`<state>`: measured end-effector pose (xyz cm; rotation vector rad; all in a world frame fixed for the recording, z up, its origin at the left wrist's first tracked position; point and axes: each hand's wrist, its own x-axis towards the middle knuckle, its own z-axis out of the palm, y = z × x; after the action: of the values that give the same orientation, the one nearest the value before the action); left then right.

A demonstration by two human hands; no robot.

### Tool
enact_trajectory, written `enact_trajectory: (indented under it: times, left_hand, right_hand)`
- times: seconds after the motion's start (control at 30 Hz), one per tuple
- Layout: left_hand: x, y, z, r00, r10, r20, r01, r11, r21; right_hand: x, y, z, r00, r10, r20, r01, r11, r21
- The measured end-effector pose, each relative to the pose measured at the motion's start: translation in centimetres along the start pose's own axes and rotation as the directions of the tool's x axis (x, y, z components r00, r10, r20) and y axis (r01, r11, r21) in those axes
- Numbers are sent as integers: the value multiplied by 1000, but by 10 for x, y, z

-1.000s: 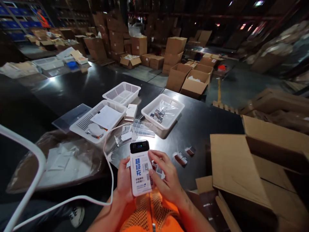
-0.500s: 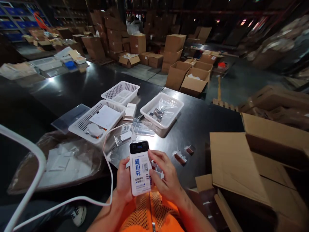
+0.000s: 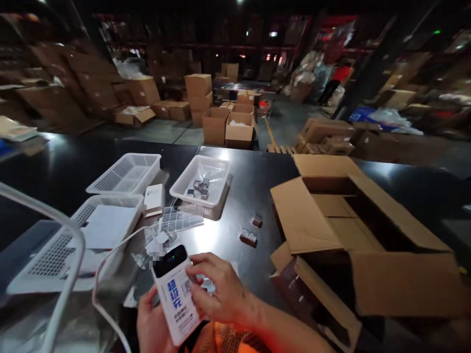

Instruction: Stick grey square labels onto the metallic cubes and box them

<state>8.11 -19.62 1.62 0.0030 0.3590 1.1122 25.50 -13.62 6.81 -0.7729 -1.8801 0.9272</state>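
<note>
"What's changed?"
"My view now swings right; the power bank [image 3: 175, 292] tilts at the table's [image 3: 252, 171] near edge, my left hand [image 3: 151, 323] wrapped around it. My right hand [image 3: 221, 287] touches its right side; whether the fingers [image 3: 204, 268] pinch, I cannot tell. The hold seems undisturbed."
"Beyond?"
"The carton [image 3: 305, 215] shows more fully, toward the table's right edge."

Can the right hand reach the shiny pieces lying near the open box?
Probably yes: the right hand is at the power bank, but nothing seems to block its way to the pieces.
</note>
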Motion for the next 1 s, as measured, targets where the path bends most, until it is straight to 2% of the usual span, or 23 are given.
enact_trajectory:
  times: [0.07,0.2,0.3,0.43,0.57,0.77,1.0]
  left_hand:
    - [3,3,1,999,4,-53,-1,999,53]
    - [7,-3,17,970,1,-244,27,993,111]
    - [10,-6,26,953,49,-298,-10,991,131]
    - [7,-1,30,952,35,-304,33,976,217]
    - [0,7,24,958,48,-282,33,960,276]
    - [-4,15,12,982,73,-176,-27,968,250]
    - [5,13,11,991,75,-109,-52,979,198]
  right_hand:
    - [-3,-1,1,999,38,-38,-38,999,-9]
    - [-11,-1,-2,994,104,-33,-104,995,2]
    - [-12,4,-7,986,168,-4,-168,985,41]
    - [-11,15,-11,966,255,-37,-253,966,46]
    - [-11,28,-11,954,298,-17,-297,953,60]
    - [-10,45,-11,936,347,54,-349,936,51]
    - [-9,57,-22,923,376,85,-379,925,21]
